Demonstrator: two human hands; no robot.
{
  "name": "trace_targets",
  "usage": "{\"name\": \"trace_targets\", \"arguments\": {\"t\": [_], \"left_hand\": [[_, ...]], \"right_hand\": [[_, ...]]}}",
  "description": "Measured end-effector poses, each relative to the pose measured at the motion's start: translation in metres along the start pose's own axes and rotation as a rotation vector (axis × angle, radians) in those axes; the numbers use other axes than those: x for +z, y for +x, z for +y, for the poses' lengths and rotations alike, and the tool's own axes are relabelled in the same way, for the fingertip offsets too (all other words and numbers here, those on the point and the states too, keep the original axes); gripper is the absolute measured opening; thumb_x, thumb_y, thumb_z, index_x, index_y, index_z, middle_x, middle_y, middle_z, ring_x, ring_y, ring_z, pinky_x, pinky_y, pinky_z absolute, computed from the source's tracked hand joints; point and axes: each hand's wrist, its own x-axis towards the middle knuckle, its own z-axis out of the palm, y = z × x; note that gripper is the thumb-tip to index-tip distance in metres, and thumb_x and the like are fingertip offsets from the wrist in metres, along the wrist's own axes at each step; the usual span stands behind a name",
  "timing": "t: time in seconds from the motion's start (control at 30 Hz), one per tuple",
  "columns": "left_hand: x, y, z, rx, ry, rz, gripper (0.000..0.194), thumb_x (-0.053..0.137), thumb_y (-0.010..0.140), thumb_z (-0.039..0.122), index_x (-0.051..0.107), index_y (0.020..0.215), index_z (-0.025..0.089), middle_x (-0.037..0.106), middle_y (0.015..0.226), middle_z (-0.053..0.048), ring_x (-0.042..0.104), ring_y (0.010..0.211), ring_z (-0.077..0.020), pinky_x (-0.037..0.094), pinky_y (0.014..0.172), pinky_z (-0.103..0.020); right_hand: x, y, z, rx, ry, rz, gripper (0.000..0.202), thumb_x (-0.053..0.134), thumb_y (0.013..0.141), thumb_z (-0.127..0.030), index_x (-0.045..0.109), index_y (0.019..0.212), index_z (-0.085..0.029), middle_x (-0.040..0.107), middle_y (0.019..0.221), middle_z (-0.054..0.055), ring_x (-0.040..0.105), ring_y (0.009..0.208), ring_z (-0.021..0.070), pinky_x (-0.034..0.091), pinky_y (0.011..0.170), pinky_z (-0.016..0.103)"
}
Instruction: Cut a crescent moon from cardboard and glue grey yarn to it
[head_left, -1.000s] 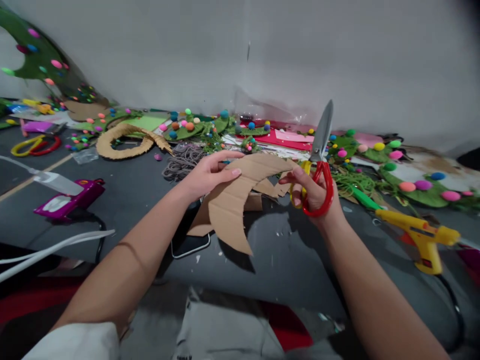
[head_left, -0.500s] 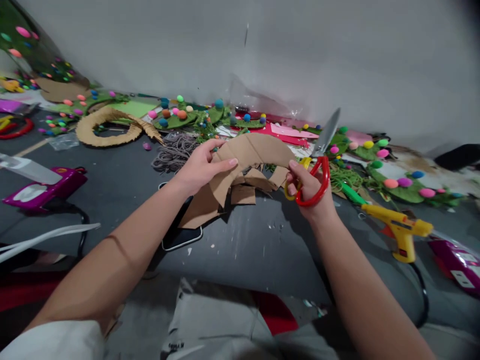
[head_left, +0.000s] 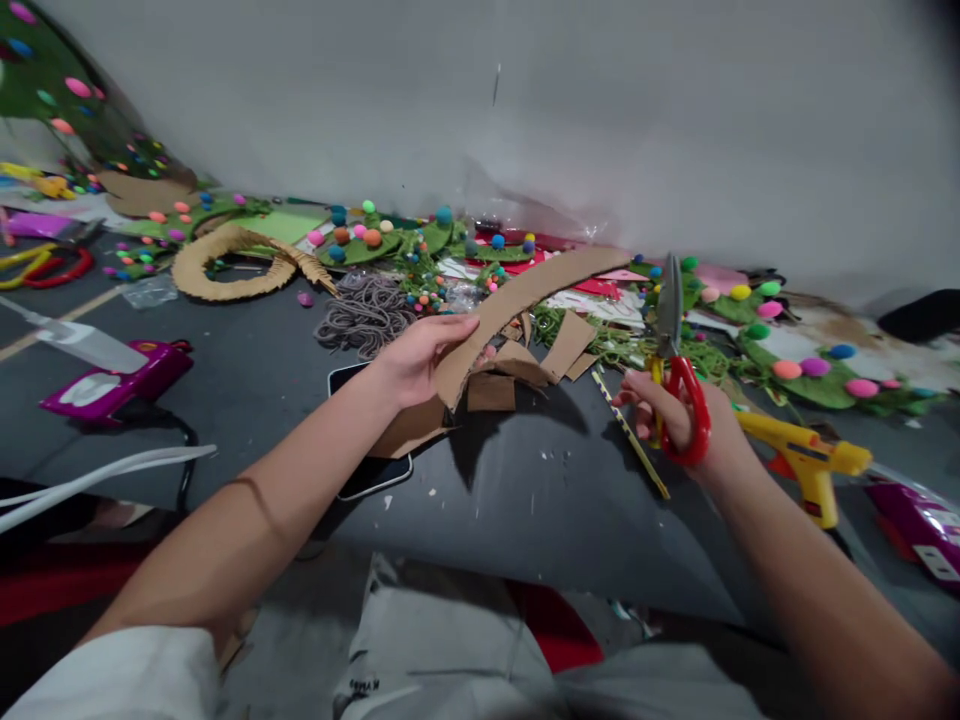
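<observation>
My left hand (head_left: 416,355) pinches one end of a curved cardboard strip (head_left: 536,283), which slants up to the right above the table. My right hand (head_left: 673,408) has its fingers in scissors (head_left: 701,415) with red and yellow handles, blades pointing up and together. Right beside those fingers lies a thin patterned pencil (head_left: 641,455); whether they touch it I cannot tell. Beneath the strip are several cardboard scraps (head_left: 491,393). One larger piece partly covers a phone (head_left: 379,482) under my left forearm.
A yellow glue gun (head_left: 802,455) lies right of my right hand. Grey cord (head_left: 360,315), a cardboard ring (head_left: 187,275) and green leaves with coloured pom-poms (head_left: 360,245) line the back by the wall. Purple devices (head_left: 116,385) sit at both sides, with white cables at left.
My right hand has let go of the cardboard strip and moved right and down with the scissors. The strip has turned in my left hand, its far end swinging up. The pencil is now visible.
</observation>
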Motion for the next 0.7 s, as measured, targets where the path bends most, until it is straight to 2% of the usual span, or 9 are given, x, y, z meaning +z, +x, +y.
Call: {"name": "trace_targets", "arguments": {"t": [0.07, 0.13, 0.2, 0.27, 0.37, 0.47, 0.57, 0.7], "left_hand": [[0.006, -0.003, -0.006, -0.034, -0.016, -0.049, 0.015, 0.057, 0.097, 0.012, 0.071, 0.097, 0.007, 0.074, 0.076, -0.009, 0.071, 0.060, -0.0131, 0.060, 0.058, -0.019], [0.015, -0.007, -0.016, -0.026, 0.020, -0.104, 0.009, 0.063, 0.095, 0.015, 0.069, 0.099, 0.009, 0.075, 0.079, -0.010, 0.074, 0.065, -0.0173, 0.062, 0.062, -0.025], [0.026, -0.013, -0.027, -0.025, 0.053, -0.115, 0.014, 0.070, 0.090, 0.018, 0.065, 0.103, 0.013, 0.076, 0.082, -0.009, 0.075, 0.067, -0.0208, 0.064, 0.064, -0.032], [0.035, -0.019, -0.038, -0.026, 0.087, -0.082, 0.025, 0.077, 0.085, 0.016, 0.063, 0.106, 0.015, 0.076, 0.090, -0.007, 0.076, 0.072, -0.0190, 0.063, 0.070, -0.031], [0.040, -0.025, -0.048, -0.004, 0.184, -0.083, 0.036, 0.084, 0.079, 0.022, 0.062, 0.108, 0.017, 0.075, 0.090, -0.003, 0.075, 0.078, -0.0165, 0.061, 0.074, -0.027], [0.038, -0.027, -0.050, -0.006, 0.308, -0.181, 0.045, 0.087, 0.077, 0.027, 0.060, 0.111, 0.018, 0.075, 0.092, -0.004, 0.074, 0.082, -0.0182, 0.061, 0.074, -0.029], [0.036, -0.029, -0.048, 0.004, 0.367, -0.252, 0.044, 0.085, 0.080, 0.029, 0.059, 0.114, 0.018, 0.076, 0.098, -0.006, 0.074, 0.084, -0.0186, 0.060, 0.068, -0.026], [0.036, -0.029, -0.048, 0.037, 0.414, -0.269, 0.043, 0.083, 0.083, 0.028, 0.059, 0.116, 0.016, 0.075, 0.098, -0.006, 0.073, 0.079, -0.0161, 0.056, 0.060, -0.021]], "right_hand": [[0.000, -0.008, 0.003, 0.050, 0.180, -0.031, 0.041, 0.089, 0.071, -0.054, 0.076, 0.086, -0.018, 0.080, 0.086, 0.007, 0.067, 0.055, 0.0113, 0.050, 0.046, 0.019], [0.008, -0.015, 0.002, 0.088, 0.405, -0.057, 0.045, 0.095, 0.061, -0.052, 0.076, 0.085, -0.020, 0.081, 0.090, 0.008, 0.076, 0.074, 0.0171, 0.056, 0.054, 0.019], [0.019, -0.023, -0.003, 0.084, 0.536, -0.081, 0.045, 0.097, 0.058, -0.047, 0.076, 0.088, -0.021, 0.082, 0.097, 0.007, 0.078, 0.089, 0.0209, 0.061, 0.064, 0.021], [0.032, -0.030, -0.008, 0.050, 0.598, -0.051, 0.044, 0.096, 0.060, -0.044, 0.075, 0.091, -0.022, 0.081, 0.099, 0.006, 0.078, 0.094, 0.0217, 0.062, 0.069, 0.023], [0.045, -0.038, -0.012, -0.003, 0.591, -0.006, 0.041, 0.096, 0.062, -0.036, 0.073, 0.092, -0.023, 0.079, 0.093, 0.001, 0.077, 0.088, 0.0191, 0.062, 0.070, 0.024], [0.050, -0.041, -0.011, -0.038, 0.560, 0.068, 0.037, 0.096, 0.062, -0.031, 0.069, 0.086, -0.022, 0.072, 0.080, -0.004, 0.073, 0.074, 0.0150, 0.060, 0.066, 0.025], [0.051, -0.040, -0.007, -0.021, 0.535, 0.088, 0.039, 0.097, 0.059, -0.031, 0.065, 0.079, -0.020, 0.067, 0.072, -0.004, 0.069, 0.065, 0.0133, 0.057, 0.060, 0.024], [0.052, -0.036, -0.003, 0.028, 0.548, 0.131, 0.044, 0.099, 0.055, -0.032, 0.065, 0.079, -0.018, 0.069, 0.070, -0.003, 0.068, 0.061, 0.0123, 0.054, 0.057, 0.022]]}}
